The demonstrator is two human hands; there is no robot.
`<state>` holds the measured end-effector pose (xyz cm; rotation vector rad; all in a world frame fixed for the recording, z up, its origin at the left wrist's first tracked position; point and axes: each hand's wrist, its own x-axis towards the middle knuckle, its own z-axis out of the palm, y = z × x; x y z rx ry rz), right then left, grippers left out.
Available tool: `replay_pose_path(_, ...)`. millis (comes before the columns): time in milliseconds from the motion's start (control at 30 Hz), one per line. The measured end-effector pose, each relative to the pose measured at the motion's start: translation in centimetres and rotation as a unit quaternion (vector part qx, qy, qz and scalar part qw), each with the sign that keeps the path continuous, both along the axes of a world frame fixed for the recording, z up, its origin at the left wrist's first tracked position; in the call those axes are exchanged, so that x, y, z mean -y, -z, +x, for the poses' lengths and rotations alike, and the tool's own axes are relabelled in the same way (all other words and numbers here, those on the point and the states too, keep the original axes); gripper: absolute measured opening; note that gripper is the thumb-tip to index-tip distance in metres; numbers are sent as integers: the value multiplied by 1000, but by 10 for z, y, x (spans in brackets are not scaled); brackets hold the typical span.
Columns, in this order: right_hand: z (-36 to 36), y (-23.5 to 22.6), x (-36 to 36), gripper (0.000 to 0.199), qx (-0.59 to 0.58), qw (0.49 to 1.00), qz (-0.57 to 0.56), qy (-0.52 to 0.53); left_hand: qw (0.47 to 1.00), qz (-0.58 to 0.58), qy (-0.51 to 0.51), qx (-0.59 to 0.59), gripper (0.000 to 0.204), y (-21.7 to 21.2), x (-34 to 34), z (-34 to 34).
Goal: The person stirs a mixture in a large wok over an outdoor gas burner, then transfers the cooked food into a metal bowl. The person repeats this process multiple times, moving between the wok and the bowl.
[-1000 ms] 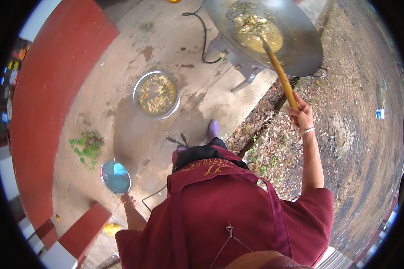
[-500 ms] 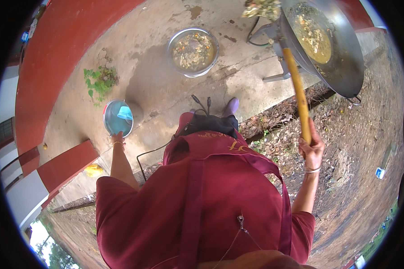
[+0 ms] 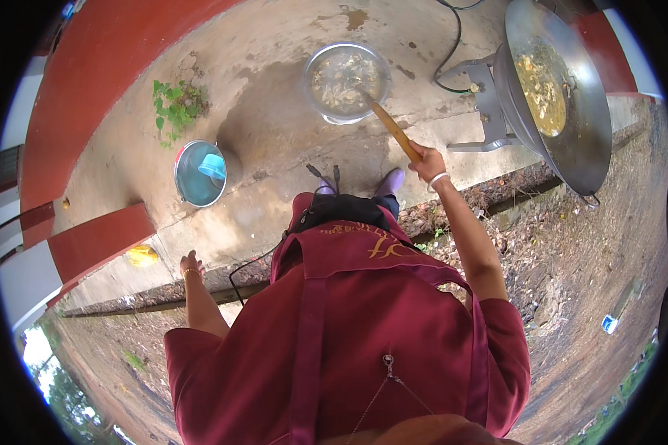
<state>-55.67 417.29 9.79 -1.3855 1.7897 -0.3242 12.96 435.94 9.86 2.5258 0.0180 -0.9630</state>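
Note:
My right hand (image 3: 428, 162) is closed round the wooden handle of a long-handled cooking scoop (image 3: 393, 132). Its far end dips into a round metal basin (image 3: 346, 119) of food pieces in liquid, so the scoop's head is hidden. At the lower left, my left hand (image 3: 191, 263) is held out empty, fingers apart and slightly bent. Nearest to it is a metal bucket (image 3: 193, 194) holding a light blue plastic dipper (image 3: 212, 166). A large tilted wok (image 3: 586, 133) at the upper right contains cooked food in broth.
The wok rests on a metal stove stand (image 3: 490, 107) with a black hose (image 3: 445, 73). A green plant (image 3: 172, 107) grows from the concrete. A yellow item (image 3: 142, 256) lies by a low red-and-white wall (image 3: 100, 248). Leaf litter (image 3: 490, 204) fills the ditch beyond the concrete edge.
My right hand has swung left, bringing the scoop's loaded end from beside the wok down into the basin. My left hand has drawn back from the bucket. The view has shifted slightly.

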Motion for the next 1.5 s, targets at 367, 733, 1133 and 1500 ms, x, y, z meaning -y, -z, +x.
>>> replay_pose_path(367,15,-105,34,49,-428,877,-77,-206,981,33,-187,-46,34,59,-122,-27)
replay_pose_path(733,-85,-226,-129,58,352,891,-58,280,998,-13,41,-40,53,88,69,-40)
replay_pose_path(1133,-255,-368,-127,54,116,889,14,442,959,-17,272,-77,54,59,253,-186)
replay_pose_path(1500,-381,-308,-84,58,226,861,174,420,991,128,36,-33,69,37,109,-177)
